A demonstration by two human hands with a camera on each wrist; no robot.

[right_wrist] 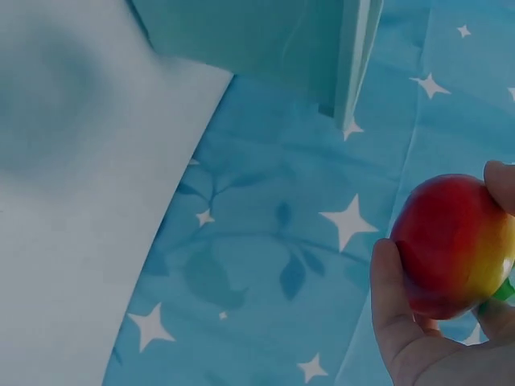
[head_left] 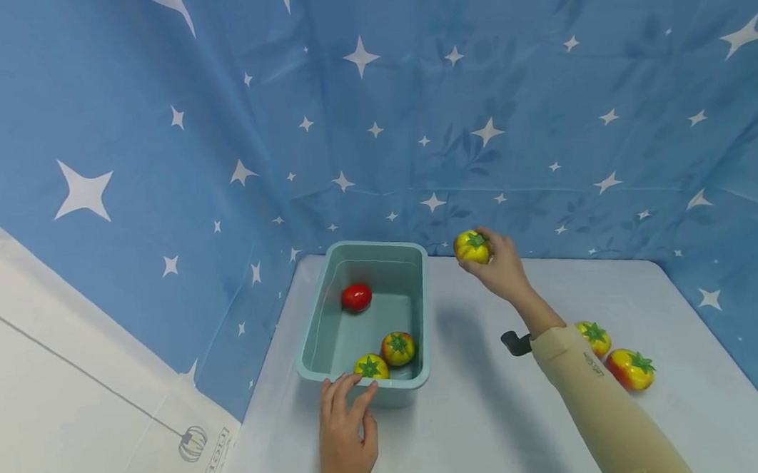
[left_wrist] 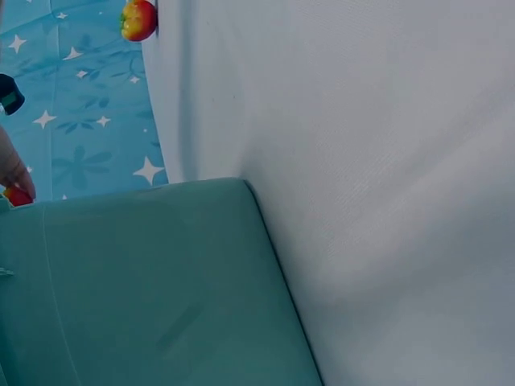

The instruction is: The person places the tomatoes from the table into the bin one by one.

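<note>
My right hand (head_left: pixel 504 269) holds a yellow-and-red toy tomato (head_left: pixel 472 247) with a green leafy top, raised above the table right of the bin. In the right wrist view, fingers and thumb are around the tomato (right_wrist: pixel 451 245), whose red side faces the camera. The fingertips of my left hand (head_left: pixel 347 434) rest on the near rim of a blue-green plastic bin (head_left: pixel 374 245). Inside the bin lie a red one (head_left: pixel 356 297) at the back and two yellow-red tomatoes (head_left: pixel 398 348) near the front. The left wrist view shows the bin's outer wall (left_wrist: pixel 153 281), not the left hand.
Two more yellow-red tomatoes (head_left: pixel 630 369) lie on the white table (head_left: pixel 453 432) at right, partly behind the right sleeve (head_left: pixel 600 403). A blue curtain with white stars (head_left: pixel 540 114) hangs behind the table and along its left side.
</note>
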